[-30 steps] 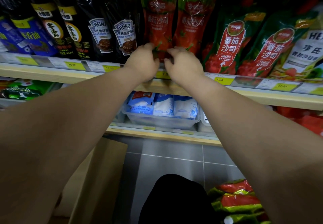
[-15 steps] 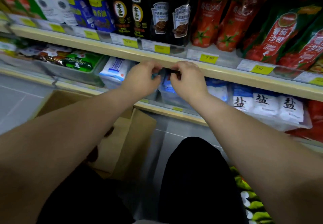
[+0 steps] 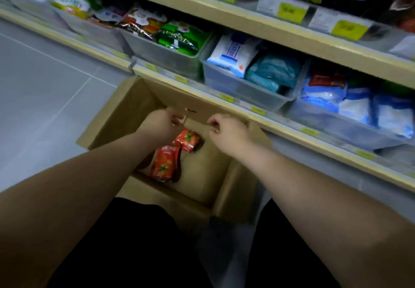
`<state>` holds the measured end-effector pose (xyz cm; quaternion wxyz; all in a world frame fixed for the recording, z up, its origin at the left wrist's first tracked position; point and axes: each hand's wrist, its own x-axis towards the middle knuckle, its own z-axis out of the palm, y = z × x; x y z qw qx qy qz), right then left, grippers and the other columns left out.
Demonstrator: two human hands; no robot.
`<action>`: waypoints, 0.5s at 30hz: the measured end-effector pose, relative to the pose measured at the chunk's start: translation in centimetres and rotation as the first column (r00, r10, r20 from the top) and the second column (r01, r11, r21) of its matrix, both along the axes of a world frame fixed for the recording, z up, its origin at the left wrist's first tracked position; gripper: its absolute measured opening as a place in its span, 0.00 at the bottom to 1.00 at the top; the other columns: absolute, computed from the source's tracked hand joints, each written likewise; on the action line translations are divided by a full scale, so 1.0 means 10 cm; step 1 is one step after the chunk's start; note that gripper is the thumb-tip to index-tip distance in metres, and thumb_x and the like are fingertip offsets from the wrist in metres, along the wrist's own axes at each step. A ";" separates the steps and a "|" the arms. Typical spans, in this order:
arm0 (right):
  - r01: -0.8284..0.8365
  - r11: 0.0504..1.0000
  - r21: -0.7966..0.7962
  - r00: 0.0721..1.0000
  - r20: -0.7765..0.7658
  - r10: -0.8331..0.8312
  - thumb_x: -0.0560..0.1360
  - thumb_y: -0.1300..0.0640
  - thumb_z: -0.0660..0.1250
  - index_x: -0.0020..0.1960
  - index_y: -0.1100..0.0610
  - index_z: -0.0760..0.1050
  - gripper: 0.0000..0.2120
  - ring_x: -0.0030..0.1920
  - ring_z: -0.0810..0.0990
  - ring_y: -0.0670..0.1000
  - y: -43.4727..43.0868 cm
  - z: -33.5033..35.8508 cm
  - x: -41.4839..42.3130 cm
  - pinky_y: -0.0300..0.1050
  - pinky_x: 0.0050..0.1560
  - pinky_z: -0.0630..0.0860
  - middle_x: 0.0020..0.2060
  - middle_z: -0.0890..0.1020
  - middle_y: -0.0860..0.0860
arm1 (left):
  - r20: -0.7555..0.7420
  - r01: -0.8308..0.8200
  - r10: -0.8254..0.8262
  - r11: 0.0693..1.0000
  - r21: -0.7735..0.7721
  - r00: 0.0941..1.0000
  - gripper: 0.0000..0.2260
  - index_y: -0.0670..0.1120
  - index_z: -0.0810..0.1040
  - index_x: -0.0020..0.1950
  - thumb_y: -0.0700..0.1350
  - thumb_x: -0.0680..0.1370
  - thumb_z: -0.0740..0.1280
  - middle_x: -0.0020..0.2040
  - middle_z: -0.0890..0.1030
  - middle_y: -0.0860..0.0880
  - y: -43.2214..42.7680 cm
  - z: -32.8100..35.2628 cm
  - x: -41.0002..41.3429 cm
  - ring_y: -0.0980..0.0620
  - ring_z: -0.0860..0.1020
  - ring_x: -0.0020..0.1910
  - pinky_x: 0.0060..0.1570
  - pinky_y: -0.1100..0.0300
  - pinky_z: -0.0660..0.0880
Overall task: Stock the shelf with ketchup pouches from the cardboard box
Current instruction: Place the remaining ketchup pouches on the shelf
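Both hands off the upper shelf (image 3: 247, 24), where a second ago they touched the foot of a standing pouch. Half a second ago at the shelf lip, close together. Left hand (image 3: 161, 125) and right hand (image 3: 226, 130) have come down over the open cardboard box (image 3: 125, 107), spaced apart. View tipped downward: stocked ketchup row gone from sight, box interior exposed, red ketchup pouches (image 3: 165, 164) lying inside.
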<state>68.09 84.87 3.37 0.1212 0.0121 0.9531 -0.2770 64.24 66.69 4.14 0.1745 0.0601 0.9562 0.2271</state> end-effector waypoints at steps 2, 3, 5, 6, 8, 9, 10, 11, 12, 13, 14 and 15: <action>-0.006 1.000 -0.017 0.998 0.066 0.007 0.74 0.54 0.63 0.59 0.53 0.74 0.15 0.57 0.76 0.54 -0.33 -0.26 -0.14 0.44 0.53 0.73 0.57 0.79 0.53 | 0.049 -0.033 0.035 0.999 -0.023 0.998 0.14 0.47 0.77 0.60 0.46 0.74 0.67 0.55 0.82 0.46 -0.34 -0.22 -0.09 0.48 0.78 0.54 0.48 0.63 0.68; 0.006 1.000 -0.019 0.995 0.103 -0.004 0.73 0.54 0.63 0.58 0.54 0.75 0.14 0.56 0.77 0.55 -0.44 -0.38 -0.19 0.45 0.53 0.75 0.56 0.79 0.54 | 0.076 -0.042 0.045 0.998 -0.036 0.996 0.15 0.47 0.77 0.60 0.47 0.74 0.67 0.55 0.81 0.45 -0.45 -0.35 -0.13 0.47 0.78 0.55 0.48 0.62 0.69; 0.052 0.998 -0.033 0.981 0.188 -0.045 0.72 0.54 0.65 0.56 0.54 0.75 0.13 0.53 0.78 0.56 -0.64 -0.63 -0.30 0.44 0.49 0.75 0.54 0.80 0.54 | 0.141 -0.065 0.074 0.996 -0.066 0.987 0.15 0.47 0.76 0.61 0.48 0.75 0.66 0.57 0.80 0.44 -0.64 -0.58 -0.21 0.45 0.77 0.57 0.48 0.60 0.70; 0.086 0.995 -0.040 0.972 0.223 -0.075 0.72 0.53 0.66 0.56 0.54 0.76 0.13 0.53 0.78 0.56 -0.70 -0.75 -0.35 0.43 0.46 0.73 0.53 0.81 0.54 | 0.173 -0.075 0.088 0.994 -0.077 0.981 0.15 0.47 0.76 0.62 0.48 0.76 0.66 0.58 0.80 0.44 -0.69 -0.67 -0.24 0.45 0.77 0.57 0.47 0.60 0.70; 0.174 0.982 -0.073 0.941 0.308 -0.143 0.72 0.53 0.66 0.57 0.55 0.76 0.15 0.53 0.79 0.56 -0.79 -1.00 -0.47 0.39 0.45 0.70 0.53 0.81 0.54 | 0.256 -0.104 0.123 0.991 -0.088 0.959 0.16 0.48 0.75 0.63 0.49 0.76 0.66 0.59 0.78 0.45 -0.77 -0.87 -0.31 0.45 0.77 0.57 0.45 0.60 0.70; 0.237 0.966 -0.102 0.913 0.362 -0.186 0.72 0.52 0.67 0.59 0.56 0.75 0.17 0.54 0.79 0.55 -0.82 -1.12 -0.53 0.38 0.46 0.69 0.55 0.81 0.55 | 0.300 -0.106 0.127 0.991 -0.086 0.946 0.16 0.47 0.75 0.62 0.49 0.76 0.66 0.59 0.78 0.45 -0.78 -0.99 -0.35 0.46 0.76 0.57 0.46 0.59 0.70; 0.301 0.945 -0.129 0.881 0.417 -0.224 0.72 0.52 0.67 0.61 0.57 0.75 0.19 0.54 0.79 0.55 -0.83 -1.22 -0.59 0.38 0.47 0.69 0.57 0.80 0.55 | 0.338 -0.108 0.126 0.992 -0.071 0.933 0.16 0.47 0.76 0.62 0.49 0.76 0.66 0.59 0.78 0.45 -0.79 -1.09 -0.37 0.46 0.76 0.57 0.46 0.59 0.71; 0.361 0.920 -0.152 0.846 0.468 -0.255 0.73 0.51 0.67 0.63 0.58 0.74 0.21 0.54 0.79 0.54 -0.84 -1.33 -0.64 0.38 0.47 0.70 0.58 0.80 0.56 | 0.376 -0.104 0.114 0.993 -0.048 0.920 0.15 0.45 0.77 0.60 0.49 0.76 0.67 0.58 0.78 0.45 -0.78 -1.20 -0.39 0.46 0.76 0.56 0.48 0.58 0.72; 0.395 0.903 -0.171 0.822 0.504 -0.264 0.74 0.50 0.66 0.64 0.59 0.73 0.21 0.54 0.79 0.54 -0.84 -1.40 -0.67 0.38 0.48 0.70 0.59 0.79 0.56 | 0.413 -0.108 0.108 0.994 -0.023 0.904 0.14 0.43 0.78 0.59 0.47 0.76 0.67 0.57 0.79 0.44 -0.76 -1.28 -0.40 0.45 0.77 0.56 0.52 0.56 0.74; 0.407 0.896 -0.178 0.808 0.527 -0.262 0.75 0.50 0.65 0.66 0.59 0.71 0.22 0.55 0.79 0.54 -0.85 -1.49 -0.69 0.38 0.50 0.71 0.60 0.78 0.56 | 0.453 -0.122 0.109 0.993 0.001 0.885 0.13 0.41 0.78 0.58 0.46 0.76 0.66 0.57 0.79 0.42 -0.74 -1.39 -0.41 0.43 0.77 0.56 0.55 0.52 0.75; 0.409 0.895 -0.180 0.804 0.534 -0.260 0.76 0.51 0.64 0.67 0.58 0.70 0.22 0.57 0.78 0.55 -0.86 -1.55 -0.69 0.40 0.53 0.73 0.62 0.78 0.56 | 0.498 -0.147 0.118 0.989 0.018 0.859 0.13 0.39 0.77 0.58 0.45 0.77 0.65 0.56 0.80 0.40 -0.72 -1.46 -0.41 0.42 0.78 0.55 0.57 0.50 0.75; 0.411 0.893 -0.182 0.804 0.534 -0.261 0.77 0.51 0.63 0.69 0.56 0.68 0.21 0.59 0.78 0.56 -0.88 -1.63 -0.68 0.42 0.58 0.73 0.63 0.77 0.56 | 0.552 -0.187 0.137 0.982 0.036 0.823 0.12 0.38 0.77 0.56 0.44 0.78 0.63 0.54 0.80 0.39 -0.69 -1.53 -0.42 0.42 0.78 0.52 0.58 0.48 0.75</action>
